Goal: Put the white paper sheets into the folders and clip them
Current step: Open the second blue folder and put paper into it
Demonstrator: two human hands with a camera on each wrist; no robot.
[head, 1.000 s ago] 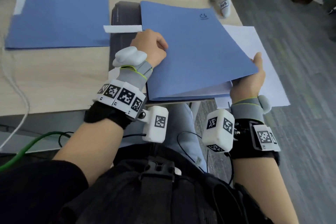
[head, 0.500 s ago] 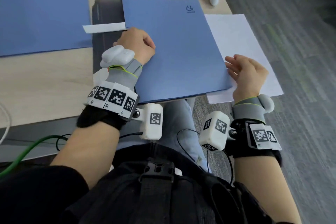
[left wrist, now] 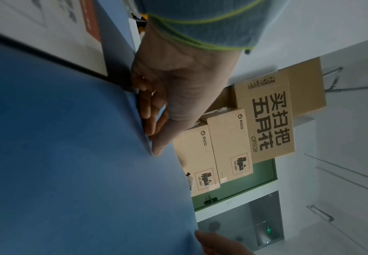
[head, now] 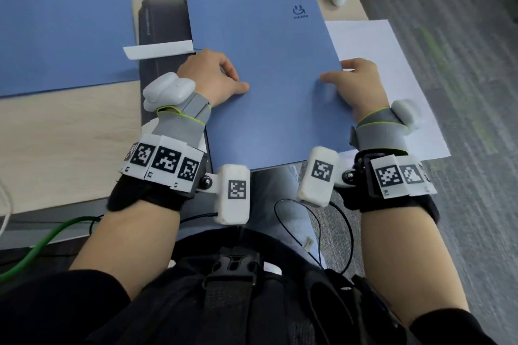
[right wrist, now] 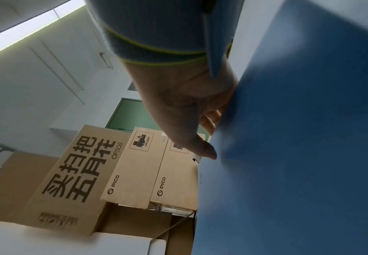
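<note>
Gripping folder; boxes wrist-only.

A wooden desk carries two blue folders.

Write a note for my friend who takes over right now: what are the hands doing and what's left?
Left hand grips the near blue folder's left edge; right hand grips its right edge.
That folder lies closed on a dark box. White paper sheets lie loose under its right side. A second blue folder lies at the left.
No clip shows on either folder.
Left: file the loose sheets, clip.
</note>
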